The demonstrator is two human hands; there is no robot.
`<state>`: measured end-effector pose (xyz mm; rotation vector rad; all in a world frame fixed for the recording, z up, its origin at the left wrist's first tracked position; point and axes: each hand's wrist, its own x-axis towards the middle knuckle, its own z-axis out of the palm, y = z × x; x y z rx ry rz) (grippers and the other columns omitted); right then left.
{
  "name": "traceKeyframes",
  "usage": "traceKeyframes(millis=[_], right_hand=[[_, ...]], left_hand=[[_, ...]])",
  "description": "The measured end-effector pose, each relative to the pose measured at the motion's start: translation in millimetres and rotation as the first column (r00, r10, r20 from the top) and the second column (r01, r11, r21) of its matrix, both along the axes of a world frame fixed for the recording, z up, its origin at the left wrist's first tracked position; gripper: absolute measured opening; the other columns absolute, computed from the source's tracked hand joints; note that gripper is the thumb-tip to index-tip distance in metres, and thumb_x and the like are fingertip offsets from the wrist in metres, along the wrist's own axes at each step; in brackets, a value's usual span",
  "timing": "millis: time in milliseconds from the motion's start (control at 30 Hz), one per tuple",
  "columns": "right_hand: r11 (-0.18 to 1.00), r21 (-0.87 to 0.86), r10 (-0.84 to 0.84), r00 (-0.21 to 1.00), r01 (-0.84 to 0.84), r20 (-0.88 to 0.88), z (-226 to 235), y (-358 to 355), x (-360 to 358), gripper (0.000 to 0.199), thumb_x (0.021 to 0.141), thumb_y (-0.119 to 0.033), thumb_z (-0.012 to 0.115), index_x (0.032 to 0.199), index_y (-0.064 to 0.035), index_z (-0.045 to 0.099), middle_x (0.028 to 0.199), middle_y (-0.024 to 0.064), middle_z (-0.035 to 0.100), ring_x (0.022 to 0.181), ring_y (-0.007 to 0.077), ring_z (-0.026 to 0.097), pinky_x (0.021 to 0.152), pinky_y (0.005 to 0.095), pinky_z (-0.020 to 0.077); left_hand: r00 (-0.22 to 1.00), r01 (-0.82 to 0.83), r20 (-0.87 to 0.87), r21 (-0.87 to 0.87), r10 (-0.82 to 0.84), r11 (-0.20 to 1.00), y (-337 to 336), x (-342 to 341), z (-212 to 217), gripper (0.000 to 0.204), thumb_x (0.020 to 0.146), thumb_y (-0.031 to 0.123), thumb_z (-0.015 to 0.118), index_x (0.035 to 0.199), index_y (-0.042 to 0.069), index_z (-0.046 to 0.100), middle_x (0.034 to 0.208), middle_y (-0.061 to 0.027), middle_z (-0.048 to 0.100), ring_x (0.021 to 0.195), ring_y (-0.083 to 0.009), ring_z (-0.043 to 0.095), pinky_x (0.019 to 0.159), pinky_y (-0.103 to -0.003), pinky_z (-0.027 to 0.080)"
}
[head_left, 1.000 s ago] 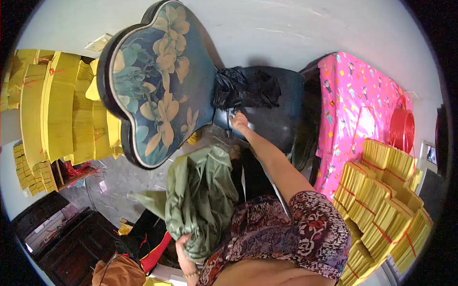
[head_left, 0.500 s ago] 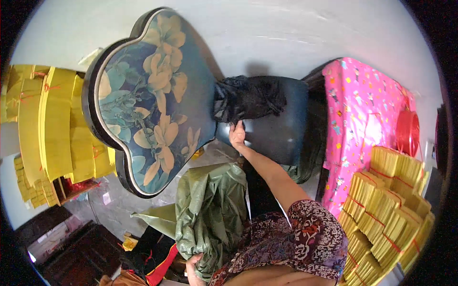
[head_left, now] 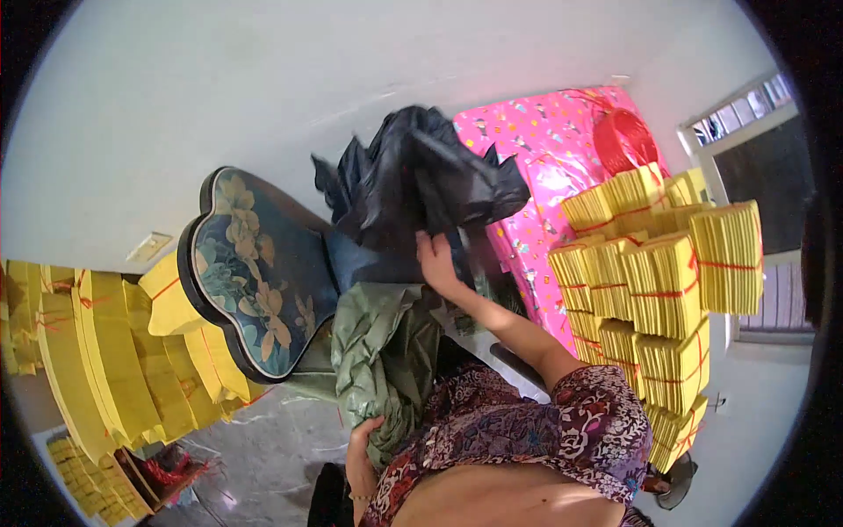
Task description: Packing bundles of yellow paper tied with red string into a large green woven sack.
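A pale wall [head_left: 263, 105] backs our cluttered corner, yellow stacks [head_left: 667, 272] on both sides. Our right hand [head_left: 436, 261], arm stretched forward, grips the black bag [head_left: 421, 180] and holds it up against a pink sheet [head_left: 544, 149]. Our left hand [head_left: 362, 457], low by the waist, clutches the green sack [head_left: 382, 351], apparently to keep it upright beside the floral tabletop [head_left: 255, 272].

Crumpled black plastic bag [head_left: 420, 189] is crowding between the floral lacquered tabletop [head_left: 255, 272] and stacked yellow paper bundles [head_left: 659, 281]; bare wall above is staying open.
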<state>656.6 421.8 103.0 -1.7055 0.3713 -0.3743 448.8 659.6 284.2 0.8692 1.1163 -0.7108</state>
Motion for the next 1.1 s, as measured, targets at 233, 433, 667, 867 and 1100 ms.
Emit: traceKeyframes(millis=[233, 433, 667, 867, 1100], right_hand=[[0.929, 0.106, -0.369, 0.901, 0.354, 0.229, 64, -97, 90, 0.022, 0.095, -0.025, 0.044, 0.087, -0.0048, 0.044, 0.064, -0.0021, 0.04, 0.05, 0.0069, 0.037, 0.044, 0.025, 0.0323], [0.742, 0.101, -0.625, 0.63, 0.663, 0.461, 117, -145, 136, 0.042, 0.093, -0.025, 0.044, 0.109, 0.0137, 0.043, 0.112, 0.0294, 0.052, 0.1, 0.0349, 0.051, 0.091, 0.039, 0.0351], [0.769, 0.419, -0.609, 0.752, 0.482, 0.253, 135, -186, 126, 0.028, 0.095, -0.028, 0.041, 0.086, -0.0015, 0.043, 0.074, 0.0068, 0.046, 0.064, 0.0184, 0.043, 0.061, 0.0321, 0.0369], [0.744, 0.587, -0.622, 0.652, 0.32, 0.433, 188, -204, 120, 0.03, 0.097, -0.032, 0.038, 0.078, -0.0099, 0.034, 0.06, -0.0038, 0.03, 0.05, 0.0074, 0.03, 0.046, 0.0254, 0.0314], [0.695, 0.611, -0.68, 0.623, 0.379, 0.386, 128, -215, 196, 0.035, 0.096, -0.035, 0.041, 0.075, -0.0066, 0.04, 0.063, 0.0005, 0.04, 0.05, 0.01, 0.039, 0.046, 0.0267, 0.036]], left_hand=[[0.96, 0.247, 0.16, -0.087, -0.231, 0.965, 38, 10, -113, 0.031, 0.071, 0.016, 0.064, 0.097, -0.001, 0.063, 0.094, -0.0112, 0.065, 0.084, -0.0263, 0.061, 0.076, -0.035, 0.049], [0.929, 0.283, 0.257, -0.029, -0.267, 0.959, 5, 36, -64, 0.025, 0.072, 0.015, 0.063, 0.09, -0.003, 0.065, 0.091, -0.0101, 0.066, 0.082, -0.0227, 0.062, 0.075, -0.033, 0.049], [0.903, 0.295, 0.326, 0.001, -0.279, 0.956, -27, 68, -57, 0.025, 0.074, 0.017, 0.061, 0.091, -0.002, 0.066, 0.092, -0.009, 0.066, 0.084, -0.0216, 0.061, 0.08, -0.032, 0.046], [0.898, 0.386, 0.213, 0.039, -0.385, 0.921, -41, 87, -71, 0.03, 0.071, 0.021, 0.064, 0.093, 0.0, 0.066, 0.092, -0.0065, 0.065, 0.083, -0.0187, 0.059, 0.077, -0.031, 0.045], [0.919, 0.326, 0.23, 0.019, -0.322, 0.945, -52, 95, -47, 0.025, 0.071, 0.017, 0.065, 0.089, 0.0, 0.064, 0.086, -0.0087, 0.066, 0.077, -0.0228, 0.062, 0.072, -0.035, 0.049]])
